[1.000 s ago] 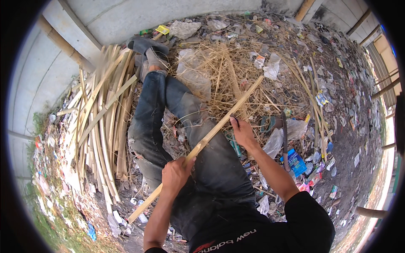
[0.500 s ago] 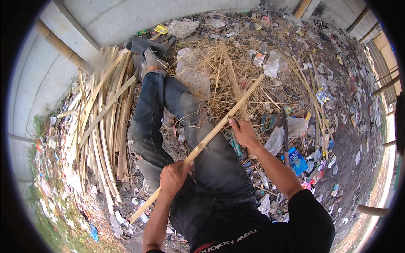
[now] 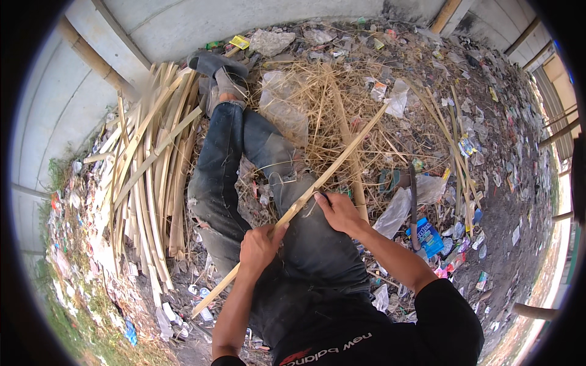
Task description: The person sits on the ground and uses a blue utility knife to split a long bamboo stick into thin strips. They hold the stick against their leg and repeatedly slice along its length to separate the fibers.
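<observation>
A long pale bamboo strip [image 3: 342, 157] lies slantwise over my thighs, its far end up to the right and its near end down by my left forearm. My left hand [image 3: 259, 249] is closed around its lower part, thumb along the top. Farther up, my right hand [image 3: 337, 211] is closed at the strip's edge. A small dark tool [image 3: 322, 195] shows between its thumb and fingers, pressed to the strip; most of it is hidden, so its kind is unclear. A thin curl of shaving hangs beside the right fingertips.
Many bamboo strips [image 3: 146, 183] are piled at my left. Straw-like shavings [image 3: 305, 116] cover the ground ahead. At right lie a curved dark blade-like tool [image 3: 413, 204], a blue packet [image 3: 429, 236] and several thin strips [image 3: 458, 152]. A concrete wall [image 3: 183, 27] stands behind, with litter all around.
My right hand has slid down the strip toward my left hand, drawing the dark tool along. The left hand keeps its grip, and a thin shaving now shows by the right fingers.
</observation>
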Available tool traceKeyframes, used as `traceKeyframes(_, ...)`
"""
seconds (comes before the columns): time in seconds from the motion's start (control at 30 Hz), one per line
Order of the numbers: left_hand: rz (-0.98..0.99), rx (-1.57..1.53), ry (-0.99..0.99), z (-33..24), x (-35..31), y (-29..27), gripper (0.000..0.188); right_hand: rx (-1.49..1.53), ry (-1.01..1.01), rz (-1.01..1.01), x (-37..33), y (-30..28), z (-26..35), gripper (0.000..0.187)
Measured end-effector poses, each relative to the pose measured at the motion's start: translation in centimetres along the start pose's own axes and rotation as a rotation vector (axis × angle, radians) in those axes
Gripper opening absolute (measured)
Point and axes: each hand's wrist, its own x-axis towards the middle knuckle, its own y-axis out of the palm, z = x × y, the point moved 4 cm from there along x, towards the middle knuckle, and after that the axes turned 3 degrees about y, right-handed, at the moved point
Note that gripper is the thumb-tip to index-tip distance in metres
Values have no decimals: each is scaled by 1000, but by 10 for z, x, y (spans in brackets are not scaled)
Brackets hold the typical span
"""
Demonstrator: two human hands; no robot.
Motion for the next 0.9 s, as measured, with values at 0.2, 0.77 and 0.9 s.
traceKeyframes(0.2, 25, -8, -59, 0, -1, 3, 53, -3, 63, 84, 3, -15, 22, 57)
traceKeyframes(0.77, 50, -32, -54, -5, 9, 9, 53, -136, -94, -122, 2, -14, 19, 56)
traceKeyframes(0.9, 16, -21, -27, -1, 6, 9, 54, -51, -84, -110, 4, -3, 10, 64)
